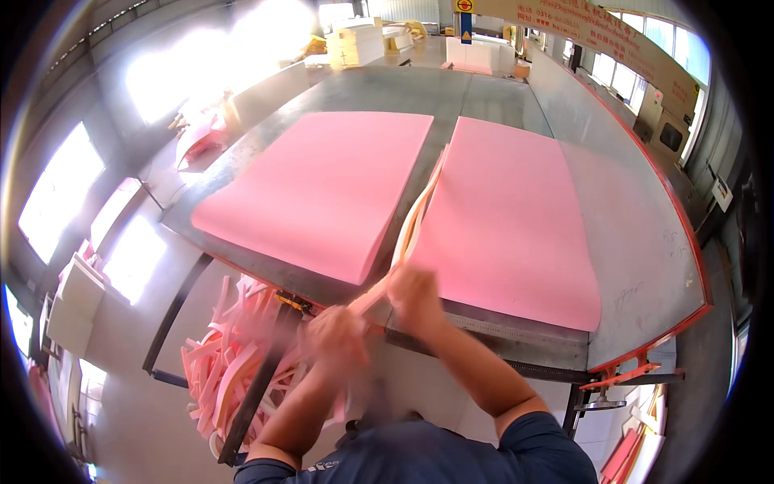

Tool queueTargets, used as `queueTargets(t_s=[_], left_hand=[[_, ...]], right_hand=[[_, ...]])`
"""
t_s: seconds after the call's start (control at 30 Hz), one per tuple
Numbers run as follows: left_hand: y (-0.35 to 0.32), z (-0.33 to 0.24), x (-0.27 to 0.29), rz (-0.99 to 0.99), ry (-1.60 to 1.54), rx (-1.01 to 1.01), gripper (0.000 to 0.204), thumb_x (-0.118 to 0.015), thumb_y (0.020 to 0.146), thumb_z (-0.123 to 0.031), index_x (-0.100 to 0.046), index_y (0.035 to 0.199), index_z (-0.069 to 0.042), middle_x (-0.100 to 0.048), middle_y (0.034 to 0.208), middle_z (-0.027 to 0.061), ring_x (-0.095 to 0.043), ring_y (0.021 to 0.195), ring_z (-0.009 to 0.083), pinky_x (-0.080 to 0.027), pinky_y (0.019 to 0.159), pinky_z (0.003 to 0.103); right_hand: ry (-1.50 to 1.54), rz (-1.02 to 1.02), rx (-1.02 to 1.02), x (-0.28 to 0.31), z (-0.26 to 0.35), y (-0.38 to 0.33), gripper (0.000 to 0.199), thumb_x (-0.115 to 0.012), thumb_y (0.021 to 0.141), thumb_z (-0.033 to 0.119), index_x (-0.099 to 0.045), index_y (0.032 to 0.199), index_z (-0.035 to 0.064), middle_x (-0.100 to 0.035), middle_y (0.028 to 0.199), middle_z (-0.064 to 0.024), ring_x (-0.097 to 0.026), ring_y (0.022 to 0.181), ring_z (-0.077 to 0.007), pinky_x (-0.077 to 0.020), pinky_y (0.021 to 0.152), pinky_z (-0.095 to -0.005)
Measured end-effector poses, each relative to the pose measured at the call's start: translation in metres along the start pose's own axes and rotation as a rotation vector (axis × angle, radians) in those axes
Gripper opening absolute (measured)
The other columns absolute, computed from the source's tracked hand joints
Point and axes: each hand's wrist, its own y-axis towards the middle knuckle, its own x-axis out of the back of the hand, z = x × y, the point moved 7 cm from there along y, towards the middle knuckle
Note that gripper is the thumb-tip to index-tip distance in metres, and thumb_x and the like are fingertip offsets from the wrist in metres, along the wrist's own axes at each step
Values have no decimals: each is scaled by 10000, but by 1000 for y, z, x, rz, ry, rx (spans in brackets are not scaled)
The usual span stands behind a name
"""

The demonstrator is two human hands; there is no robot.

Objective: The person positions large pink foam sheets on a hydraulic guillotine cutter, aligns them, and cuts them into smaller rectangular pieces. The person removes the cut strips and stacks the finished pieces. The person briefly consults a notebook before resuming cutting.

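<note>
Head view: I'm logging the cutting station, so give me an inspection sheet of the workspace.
Surface: grey metal table with red edge.
Job's things: two pink foam slabs, left slab, right slab; thin foam strip standing between them.
Clutter: pile of pink foam offcuts on the floor at left.
Grips: right hand closed on the strip; left hand blurred, grip cannot be told.
Cables: nothing seen.
Surroundings: bright windows at left, stacked pale foam blocks far behind.
</note>
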Motion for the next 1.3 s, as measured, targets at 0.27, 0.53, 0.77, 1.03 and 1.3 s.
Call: queueTargets(t_s=[0.27, 0.53, 0.77, 1.03, 1.3], left_hand=[[-36, 15, 62, -195, -609, 423, 160, -520, 933, -134, -517, 1065, -44, -524, 1001, 93, -544, 921, 219, -450, 900, 365], [-46, -60, 268, -727, -628, 147, 195, -449, 1049, -210, -538, 1051, -37, -498, 881, 36, -494, 798, 136, -439, 742, 290], [-169, -127, 526, -943, -582, 226, 163, -524, 988, -121, -492, 829, -105, -346, 712, -13, -386, 663, 119, -364, 648, 274], [-472, -85, 574, -1581, 400, 775, 281, -647, 894, -140, -533, 1126, -30, -542, 1052, 109, -560, 1026, 231, -464, 888, 377], [-237, 15, 42, 754, -89, 673, 558, -735, 869, -369, -563, 1325, -97, -591, 1229, 179, -575, 1149, 362, -455, 965, 447]], right_hand=[[706, 328, 470, -51, 151, -5, 194, -590, 925, 136, -623, 1079, 22, -625, 1208, -152, -494, 1273, -375, -384, 1076, -497], [296, 1047, 347, -121, 172, -70, 842, -758, 756, 248, -378, 1486, 74, -671, 1196, -185, -634, 1103, -390, -436, 1015, -494], [76, 1492, 149, -166, -36, -209, 216, -765, 721, 240, -749, 898, 117, -725, 817, -157, -709, 788, -342, -553, 756, -388], [-93, 1784, -44, -140, -46, -217, 292, -714, 769, 302, -752, 960, 84, -728, 857, -181, -706, 835, -351, -546, 761, -408], [-158, 1556, 381, -150, 42, -180, 289, -629, 797, 333, -703, 890, 70, -709, 884, -196, -681, 892, -378, -513, 777, -483]])
